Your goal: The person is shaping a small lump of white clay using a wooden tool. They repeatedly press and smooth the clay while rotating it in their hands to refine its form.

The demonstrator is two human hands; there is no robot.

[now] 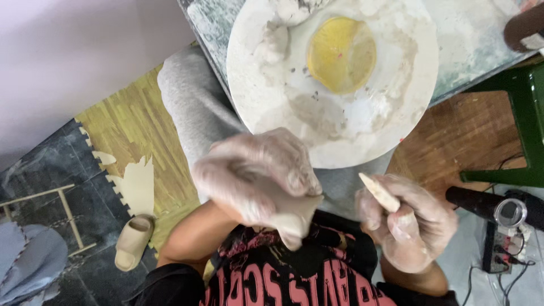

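Observation:
My left hand (pixel 255 173), in a thin clear glove smeared with clay, is closed around a pale lump of clay (pixel 294 218) held over my lap. My right hand (pixel 411 224), also gloved, grips a small flat wooden tool (pixel 378 191) whose tip points up and left toward the clay, a short gap away. Just above both hands sits a round white board (pixel 317 113) crusted with dried clay, with a yellow sponge (pixel 341 54) lying on it and a wet clay lump (pixel 275 42) at its upper left.
The board rests on a stained table top (pixel 470 51). A green stool leg (pixel 530 130) stands at right over a wooden floor. A black heat gun (pixel 498 207) and a power strip (pixel 501 249) lie at lower right. A beige slipper (pixel 133 241) lies at lower left.

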